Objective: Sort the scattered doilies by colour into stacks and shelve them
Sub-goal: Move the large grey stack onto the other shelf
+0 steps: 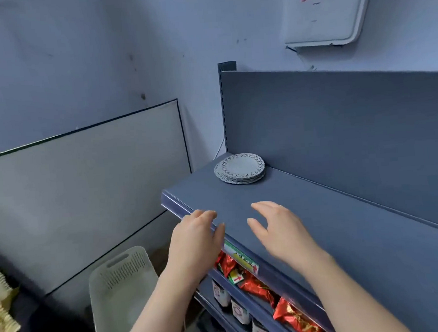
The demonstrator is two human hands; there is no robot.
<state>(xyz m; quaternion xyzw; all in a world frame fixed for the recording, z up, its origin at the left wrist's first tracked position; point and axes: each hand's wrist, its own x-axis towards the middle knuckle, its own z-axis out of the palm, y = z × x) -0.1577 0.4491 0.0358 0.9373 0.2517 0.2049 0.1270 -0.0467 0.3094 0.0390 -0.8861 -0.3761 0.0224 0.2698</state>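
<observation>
Top shelf [319,224], blue-grey metal: white doily stack [239,168] sits at back-left corner, close to rear panel. Your L hand [195,239] is at shelf front edge, fingers loose, holding nothing. Your R hand [278,229] hovers over shelf, fingers spread, empty. Red foil packets [258,286] on tier below.

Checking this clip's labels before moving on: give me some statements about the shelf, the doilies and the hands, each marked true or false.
1. A stack of pale doilies lies on the top shelf, near its back left corner. True.
2. The left hand holds a doily. False: it holds nothing.
3. The right hand is open, over the shelf. True.
4. Doilies lie scattered all over the shelf. False: they lie in one stack.
5. Red packets show on the level below. True.
</observation>
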